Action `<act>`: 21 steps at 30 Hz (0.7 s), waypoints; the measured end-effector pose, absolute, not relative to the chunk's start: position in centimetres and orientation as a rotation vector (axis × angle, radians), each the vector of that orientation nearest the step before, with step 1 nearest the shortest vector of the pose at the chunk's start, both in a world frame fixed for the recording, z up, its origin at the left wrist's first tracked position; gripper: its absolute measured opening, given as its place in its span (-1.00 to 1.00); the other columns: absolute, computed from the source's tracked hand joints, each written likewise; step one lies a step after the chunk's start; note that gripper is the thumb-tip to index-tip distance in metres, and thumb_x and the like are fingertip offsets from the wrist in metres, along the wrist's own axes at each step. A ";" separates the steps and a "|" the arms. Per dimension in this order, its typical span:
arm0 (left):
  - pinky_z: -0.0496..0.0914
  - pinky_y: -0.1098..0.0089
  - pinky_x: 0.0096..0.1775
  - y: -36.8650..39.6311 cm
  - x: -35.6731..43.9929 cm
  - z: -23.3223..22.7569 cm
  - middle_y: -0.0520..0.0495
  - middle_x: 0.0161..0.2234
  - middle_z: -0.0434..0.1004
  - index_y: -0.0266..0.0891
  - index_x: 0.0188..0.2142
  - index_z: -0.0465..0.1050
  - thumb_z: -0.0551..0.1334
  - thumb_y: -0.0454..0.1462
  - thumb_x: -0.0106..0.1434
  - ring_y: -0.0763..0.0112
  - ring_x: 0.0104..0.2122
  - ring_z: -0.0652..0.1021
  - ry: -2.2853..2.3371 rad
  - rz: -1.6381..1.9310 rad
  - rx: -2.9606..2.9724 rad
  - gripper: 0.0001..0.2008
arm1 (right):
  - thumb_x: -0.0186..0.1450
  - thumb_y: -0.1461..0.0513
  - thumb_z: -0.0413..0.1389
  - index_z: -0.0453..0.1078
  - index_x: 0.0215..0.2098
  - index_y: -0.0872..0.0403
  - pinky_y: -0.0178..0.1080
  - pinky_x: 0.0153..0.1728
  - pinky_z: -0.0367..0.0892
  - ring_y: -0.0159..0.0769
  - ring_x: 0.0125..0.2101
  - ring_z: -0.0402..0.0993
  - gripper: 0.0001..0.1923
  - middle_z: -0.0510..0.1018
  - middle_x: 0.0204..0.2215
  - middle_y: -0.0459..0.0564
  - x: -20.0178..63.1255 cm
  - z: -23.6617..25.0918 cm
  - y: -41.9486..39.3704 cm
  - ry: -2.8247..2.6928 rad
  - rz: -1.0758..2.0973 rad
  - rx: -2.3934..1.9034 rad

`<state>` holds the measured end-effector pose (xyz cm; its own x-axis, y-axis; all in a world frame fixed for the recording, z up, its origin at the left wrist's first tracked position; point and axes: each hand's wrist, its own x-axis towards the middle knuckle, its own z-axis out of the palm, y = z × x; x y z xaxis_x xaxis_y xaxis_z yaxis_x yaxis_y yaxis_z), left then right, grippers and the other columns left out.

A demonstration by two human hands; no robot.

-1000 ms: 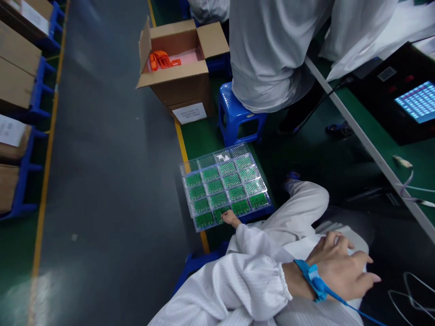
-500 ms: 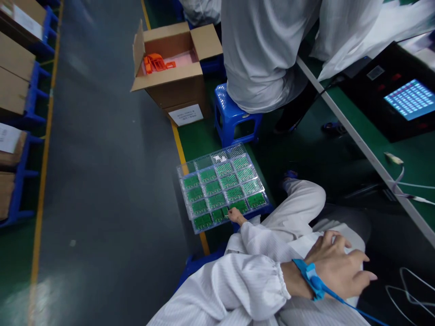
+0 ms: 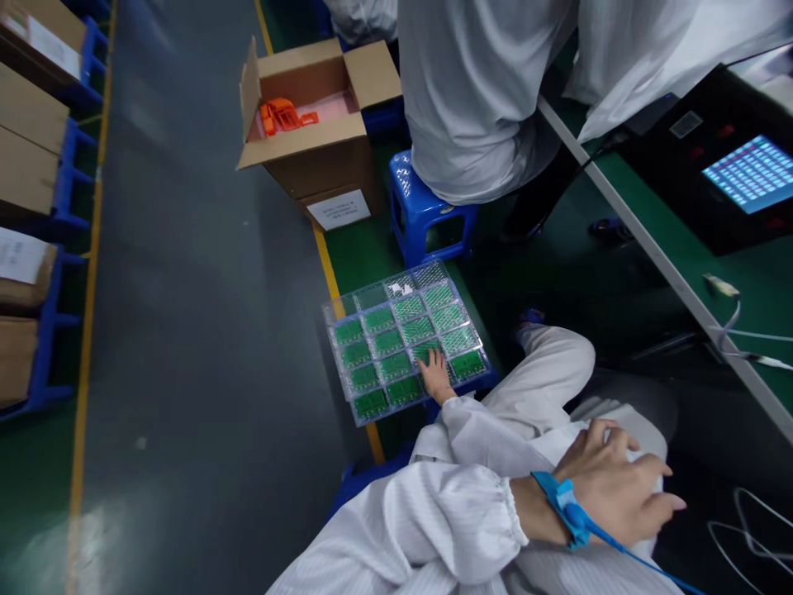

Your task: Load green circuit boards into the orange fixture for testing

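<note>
Below me is a clear plastic tray (image 3: 361, 423) with rows of compartments holding several green circuit boards (image 3: 372, 403). My right hand (image 3: 437, 376) is over the tray's near edge, its fingers spread across the boards there and partly hiding one compartment; I cannot tell whether the fingertips touch. Nothing shows in its grip. A blue wrist strap (image 3: 571, 511) with a cord is around my left wrist. My left hand (image 3: 619, 487) lies loosely over my white-clothed leg, back up, fingers apart and holding nothing. Small white pieces (image 3: 401, 289) lie in a far compartment.
An open cardboard box (image 3: 334, 165) with orange parts (image 3: 285, 116) stands beyond the tray. A co-worker in white (image 3: 477, 99) sits on a blue stool (image 3: 427, 198). At right, a green bench (image 3: 669, 223) carries a black device with a lit screen (image 3: 749, 173). Boxes on blue pallets (image 3: 46, 355) line the left.
My right hand, earlier with its fingers together at a near-edge board, has moved a little right and spread its fingers. That board now shows more fully. My left hand stays put.
</note>
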<state>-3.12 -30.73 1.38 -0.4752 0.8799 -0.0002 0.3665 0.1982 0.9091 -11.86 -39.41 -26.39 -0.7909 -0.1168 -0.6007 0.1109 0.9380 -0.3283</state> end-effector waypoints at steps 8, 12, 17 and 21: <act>0.40 0.13 0.08 -30.2 -3.8 1.0 -0.33 -0.03 0.44 -0.26 0.03 0.49 0.16 -0.05 0.35 0.03 0.12 0.35 1.974 1.216 1.186 -0.59 | 0.29 0.43 0.03 0.46 0.06 0.18 0.02 0.20 0.02 0.03 0.17 0.20 -0.60 0.32 0.17 0.31 -12.0 -26.2 -38.1 2.560 -0.332 -0.170; 0.38 0.12 0.11 -29.6 -3.3 0.5 -0.33 -0.06 0.42 -0.27 0.04 0.47 0.09 0.01 0.38 0.05 0.14 0.33 1.936 1.244 1.205 -0.54 | 0.32 0.43 -0.02 0.50 -0.06 0.21 -0.04 0.06 0.18 0.00 0.07 0.26 -0.68 0.38 0.07 0.29 -12.5 -25.0 -38.1 2.633 -0.328 -0.271; 0.41 0.12 0.05 -29.1 -2.0 0.2 -0.25 0.00 0.38 -0.23 0.08 0.43 0.04 0.02 0.40 0.05 0.14 0.32 1.897 1.220 1.194 -0.53 | 0.31 0.45 0.00 0.44 -0.03 0.19 -0.06 0.06 0.19 -0.06 0.03 0.24 -0.68 0.39 0.02 0.24 -12.6 -23.1 -37.7 2.734 -0.351 -0.345; 0.41 0.12 0.04 -28.7 -1.1 0.0 -0.25 0.00 0.38 -0.23 0.09 0.42 0.04 0.02 0.40 0.04 0.13 0.31 1.866 1.160 1.216 -0.52 | 0.39 0.41 -0.04 0.39 0.02 0.18 -0.08 0.09 0.18 -0.10 0.02 0.24 -0.71 0.38 0.02 0.21 -12.4 -21.2 -37.6 2.782 -0.401 -0.445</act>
